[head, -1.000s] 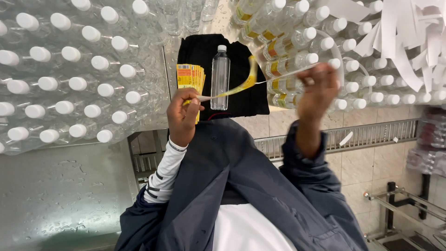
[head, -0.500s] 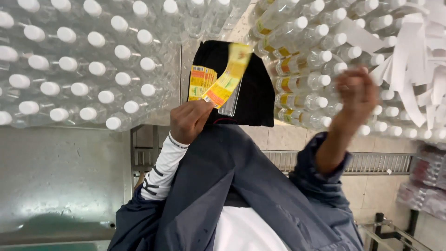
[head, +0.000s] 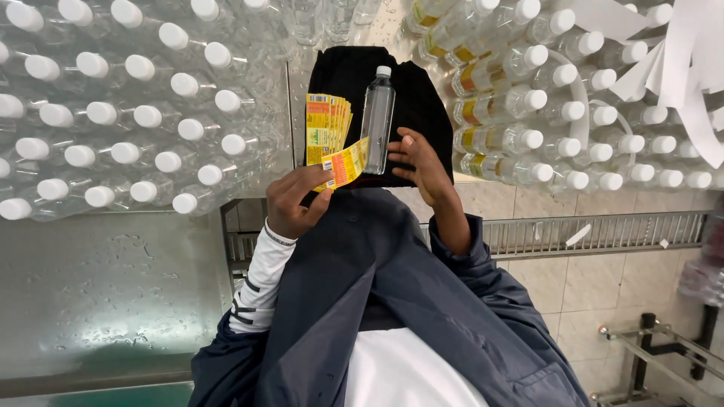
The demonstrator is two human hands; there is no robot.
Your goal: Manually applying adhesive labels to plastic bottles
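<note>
From the head view, a clear plastic bottle point(head: 377, 120) with a white cap lies on a black cloth point(head: 415, 98), its cap pointing away from the person. The right hand point(head: 418, 162) rests against the bottle's lower end, fingers curled round it but not plainly clamped. The left hand point(head: 298, 203) pinches one yellow and orange label point(head: 343, 166) between thumb and fingers, its far edge just beside the bottle. A fanned stack of the same labels point(head: 328, 124) lies on the cloth to the left of the bottle. The two hands are near each other, the bottle between them. Masses of capped bare bottles point(head: 136, 113) fill the left, labelled bottles point(head: 520, 98) the right.

Half a second ago the right hand was raised well off to the right, away from the cloth, and the left hand held the label higher over the cloth; now both have come down to the bottle.
</note>
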